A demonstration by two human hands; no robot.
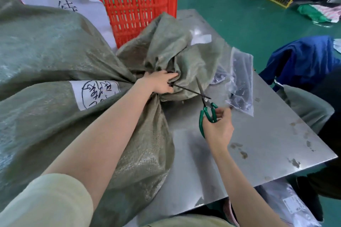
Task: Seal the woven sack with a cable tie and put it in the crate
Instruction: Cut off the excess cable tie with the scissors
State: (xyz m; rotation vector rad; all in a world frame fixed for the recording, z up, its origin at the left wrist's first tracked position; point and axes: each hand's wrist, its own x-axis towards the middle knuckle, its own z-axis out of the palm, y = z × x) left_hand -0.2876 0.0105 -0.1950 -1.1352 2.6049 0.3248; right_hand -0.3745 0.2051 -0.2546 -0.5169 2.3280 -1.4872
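A large grey-green woven sack (55, 64) lies across the steel table, its neck gathered and its loose mouth flaring to the right. My left hand (161, 82) grips the gathered neck. A black cable tie (186, 90) circles the neck there, and its free tail sticks out to the right. My right hand (217, 127) holds green-handled scissors (207, 108), whose open blades straddle the tail of the tie. The red plastic crate (140, 3) stands behind the sack.
The steel table (267, 143) reaches to the right and front edges. A clear plastic bag of dark items (241, 83) lies just right of the scissors. A blue garment (302, 59) hangs off the right. Bags lie on the green floor.
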